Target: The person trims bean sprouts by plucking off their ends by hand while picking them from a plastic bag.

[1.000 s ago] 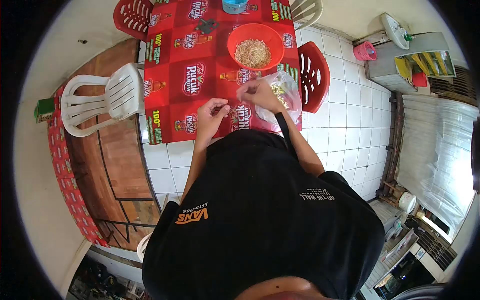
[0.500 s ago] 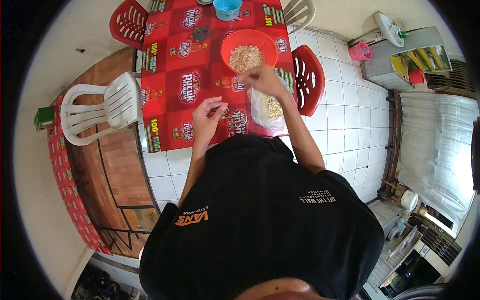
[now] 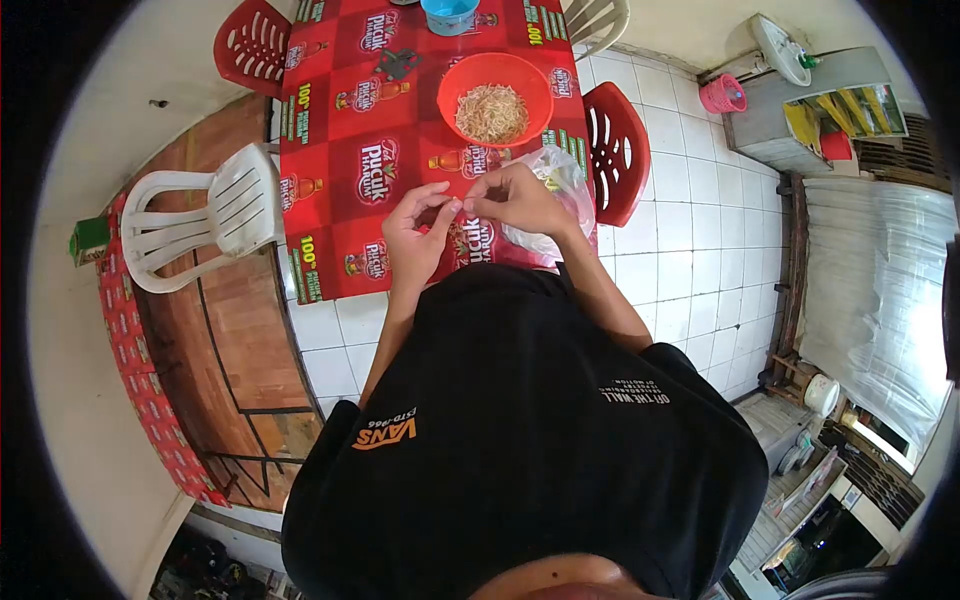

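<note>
My left hand and my right hand meet above the near part of the table, fingertips pinched close together. Whatever sits between the fingertips is too small to make out. Just beyond them stands an orange-red bowl, partly filled with thin pale strands that look like bean sprouts. A clear plastic bag lies beside and partly behind my right hand and forearm, which hide most of what it holds.
A red printed tablecloth covers the table. Farther back are a blue bowl and a dark green object of unclear kind. Red chairs stand at both sides, and a white plastic chair is at the left.
My right hand has come back from the orange-red bowl's near edge to my left hand, and their fingertips now meet. My right hand now covers more of the bag.
</note>
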Demonstrator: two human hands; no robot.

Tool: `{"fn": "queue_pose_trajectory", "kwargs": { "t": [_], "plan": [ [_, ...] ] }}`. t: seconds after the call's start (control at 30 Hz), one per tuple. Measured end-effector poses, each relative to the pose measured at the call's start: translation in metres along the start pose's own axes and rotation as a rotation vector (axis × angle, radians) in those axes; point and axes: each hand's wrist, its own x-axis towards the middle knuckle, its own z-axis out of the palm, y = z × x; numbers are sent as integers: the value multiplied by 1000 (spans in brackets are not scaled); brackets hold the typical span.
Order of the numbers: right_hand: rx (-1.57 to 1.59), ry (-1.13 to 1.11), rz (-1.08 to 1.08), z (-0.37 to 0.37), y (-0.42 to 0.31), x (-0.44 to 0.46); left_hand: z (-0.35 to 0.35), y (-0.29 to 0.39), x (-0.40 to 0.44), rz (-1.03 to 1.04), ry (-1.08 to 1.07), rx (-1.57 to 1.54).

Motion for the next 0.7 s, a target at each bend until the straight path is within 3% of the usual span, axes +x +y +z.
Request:
{"fn": "queue_pose_trajectory", "kwargs": {
  "t": [0.13,0.33,0.7],
  "plan": [
    [239,20,88,2,-10,-5,0,-6,0,13,-18,15],
    [204,-11,58,0,-14,-8,7,-8,-3,59,-36,-200],
    [74,-52,-48,-5,-36,-18,3,8,-7,-127,-130,-407]
  ]
}}
